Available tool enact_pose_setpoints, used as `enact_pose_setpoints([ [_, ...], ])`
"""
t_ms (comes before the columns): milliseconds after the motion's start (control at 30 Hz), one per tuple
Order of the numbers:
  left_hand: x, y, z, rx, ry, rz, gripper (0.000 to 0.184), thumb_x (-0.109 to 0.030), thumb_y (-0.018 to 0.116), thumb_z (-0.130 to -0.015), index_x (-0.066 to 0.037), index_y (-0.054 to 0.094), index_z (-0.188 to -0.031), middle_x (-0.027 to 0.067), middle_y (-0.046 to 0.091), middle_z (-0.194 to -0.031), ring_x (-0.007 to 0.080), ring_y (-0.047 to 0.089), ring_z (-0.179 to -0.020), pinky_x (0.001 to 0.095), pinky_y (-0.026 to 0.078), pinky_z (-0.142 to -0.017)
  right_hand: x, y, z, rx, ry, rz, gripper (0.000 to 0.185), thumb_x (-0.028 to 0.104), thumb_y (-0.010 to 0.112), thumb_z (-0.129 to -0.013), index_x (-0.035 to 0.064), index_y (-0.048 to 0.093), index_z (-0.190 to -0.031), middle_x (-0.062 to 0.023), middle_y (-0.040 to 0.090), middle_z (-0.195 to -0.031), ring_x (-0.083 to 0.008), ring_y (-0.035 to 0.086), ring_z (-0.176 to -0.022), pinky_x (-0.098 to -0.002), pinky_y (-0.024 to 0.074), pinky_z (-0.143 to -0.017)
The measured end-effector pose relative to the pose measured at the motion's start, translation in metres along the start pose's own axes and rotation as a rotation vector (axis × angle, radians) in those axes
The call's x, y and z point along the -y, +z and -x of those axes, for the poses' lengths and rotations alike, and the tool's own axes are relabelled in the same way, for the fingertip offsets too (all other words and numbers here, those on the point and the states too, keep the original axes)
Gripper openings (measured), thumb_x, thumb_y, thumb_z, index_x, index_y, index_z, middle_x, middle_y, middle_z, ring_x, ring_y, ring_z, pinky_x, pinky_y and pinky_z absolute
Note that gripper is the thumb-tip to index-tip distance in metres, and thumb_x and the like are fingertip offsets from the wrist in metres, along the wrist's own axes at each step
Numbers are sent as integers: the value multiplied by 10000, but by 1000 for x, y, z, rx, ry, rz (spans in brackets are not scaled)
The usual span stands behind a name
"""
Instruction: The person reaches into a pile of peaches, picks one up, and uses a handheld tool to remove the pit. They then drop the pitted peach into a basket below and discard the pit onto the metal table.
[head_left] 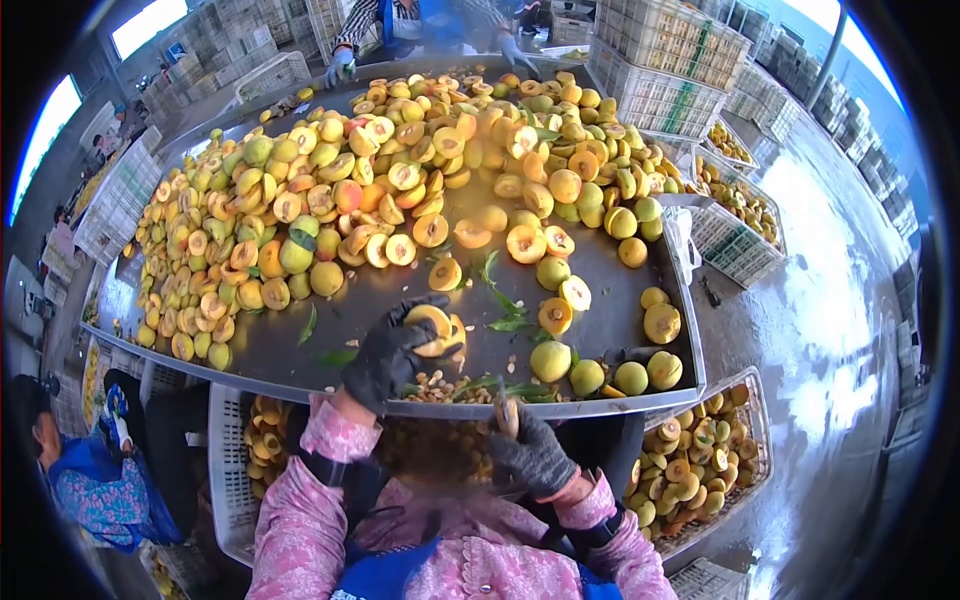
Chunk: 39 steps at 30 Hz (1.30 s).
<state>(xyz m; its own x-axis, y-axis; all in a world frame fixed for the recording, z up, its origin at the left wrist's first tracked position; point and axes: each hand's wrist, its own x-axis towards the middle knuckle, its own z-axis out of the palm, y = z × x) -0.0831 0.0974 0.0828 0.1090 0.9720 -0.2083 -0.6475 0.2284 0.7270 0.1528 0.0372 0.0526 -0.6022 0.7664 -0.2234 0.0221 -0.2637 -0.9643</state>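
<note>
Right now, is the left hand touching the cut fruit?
Touching. The head view shows the gloved left hand curled around the cut fruit, with no gap along its near side.

Text: none legible | labels, brands: none legible | numbers, signs: none legible

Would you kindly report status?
Left black-gloved hand holding cut yellow fruit. Right black-gloved hand gripping tan-handled knife. Green leaves littering grey metal table.
</note>
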Motion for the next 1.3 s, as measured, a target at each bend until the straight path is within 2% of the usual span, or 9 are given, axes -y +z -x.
enact_pose_setpoints([
  [167,40,11,51,-19,-11,57,356,-38,590,-758,-9,541,-1109,133,582,-1063,266,580,-997,355,488,-872,21,22,-19,-210,-59,-153,278,118,636,-829,47,501,-1061,-12,530,-851,-79,503,-722,-242,450,-605],
  [267,61,6,67,92,791,-1070,292,-120,601,-792,-20,562,-1064,142,595,-1025,297,564,-1008,375,451,-895,18,30,-20,-297,-106,40,269,124,654,-814,26,506,-1016,-35,535,-832,-96,509,-714,-253,459,-600],
  [400,50,30,86,92,642,-1354,214,-91,562,-817,-7,581,-1014,166,590,-1040,330,546,-1019,379,421,-921,26,37,-11,-345,-73,215,306,161,662,-799,-26,531,-1003,-147,585,-814,-209,589,-730,-332,476,-640],
  [700,81,17,89,-62,801,-1347,271,-80,505,-850,44,548,-1087,173,590,-1079,309,567,-1014,375,430,-920,30,42,-10,-207,-88,531,252,167,668,-796,30,553,-975,-106,591,-742,-168,556,-705,-327,457,-626],
  [800,98,13,83,-131,201,-44,308,-66,491,-883,29,527,-1173,148,585,-1134,242,559,-1060,336,433,-932,23,42,-9,23,-281,609,279,159,652,-817,23,564,-1044,-99,618,-856,-171,571,-797,-327,466,-723],
  [900,94,-3,82,-112,326,-233,320,-109,429,-922,46,493,-1194,151,566,-1160,230,545,-1079,341,436,-943,5,42,8,202,-126,346,306,136,618,-857,9,545,-1126,-76,601,-1041,-153,566,-934,-301,464,-820],
  [1033,58,31,96,-66,278,-6,358,17,506,-862,62,450,-1213,146,556,-1174,211,549,-1066,330,437,-950,9,46,22,64,-29,156,313,144,600,-855,-1,516,-1120,-177,566,-1023,-308,559,-945,-370,441,-845],
  [1200,62,30,101,26,260,53,313,-29,473,-913,64,446,-1210,151,559,-1170,208,551,-1067,327,439,-943,14,44,26,101,-352,585,348,117,566,-863,0,471,-1177,-193,544,-994,-338,542,-932,-386,443,-832],
  [1300,73,10,99,83,319,-253,307,-65,424,-946,70,431,-1222,152,565,-1156,206,543,-1071,335,428,-950,13,49,25,16,-198,555,335,114,545,-881,12,467,-1191,-160,573,-967,-259,562,-891,-354,454,-782],
])
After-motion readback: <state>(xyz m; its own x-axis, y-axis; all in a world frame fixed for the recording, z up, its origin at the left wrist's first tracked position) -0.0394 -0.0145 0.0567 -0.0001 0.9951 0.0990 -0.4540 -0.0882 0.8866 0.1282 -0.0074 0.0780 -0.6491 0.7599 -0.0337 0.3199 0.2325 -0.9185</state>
